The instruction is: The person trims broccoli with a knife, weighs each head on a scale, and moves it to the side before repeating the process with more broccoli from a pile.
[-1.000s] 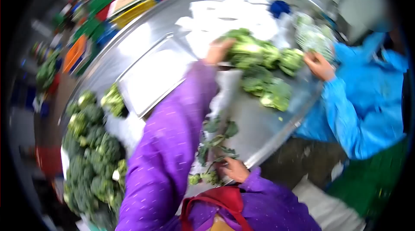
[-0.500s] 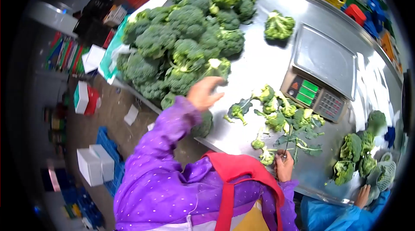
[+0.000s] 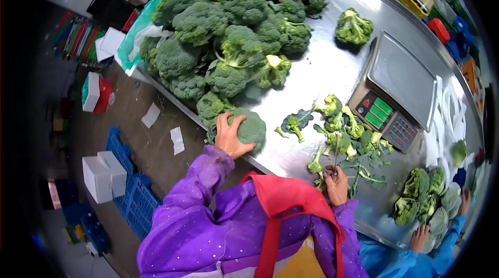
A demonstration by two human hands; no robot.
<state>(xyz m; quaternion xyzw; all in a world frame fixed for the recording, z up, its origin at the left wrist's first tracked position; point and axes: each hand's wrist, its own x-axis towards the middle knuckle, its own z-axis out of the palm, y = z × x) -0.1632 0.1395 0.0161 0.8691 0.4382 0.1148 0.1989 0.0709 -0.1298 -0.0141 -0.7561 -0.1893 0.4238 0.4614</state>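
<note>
At the near edge of the metal table, my left hand (image 3: 231,136) has its thumb and fingers round a broccoli head (image 3: 250,128), which rests on the table beside the big pile of broccoli (image 3: 228,34). My right hand (image 3: 337,187) is closed on the handle of a small knife (image 3: 336,154), its thin blade pointing away from me. Just beyond the blade lie cut broccoli stems and leaves (image 3: 353,124). A small floret piece (image 3: 315,162) is near my right fingers.
A weighing scale (image 3: 397,91) with a green display stands on the metal table (image 3: 322,60). One broccoli head (image 3: 353,28) sits apart near it. To the right, a co-worker's hands (image 3: 420,237) are by more broccoli (image 3: 416,195) and netted heads. Blue pallets (image 3: 138,200) lie on the floor.
My left hand has moved down toward me from beside the pile and taken hold of a broccoli head at the table edge. My right hand keeps the knife. The view has shifted.
</note>
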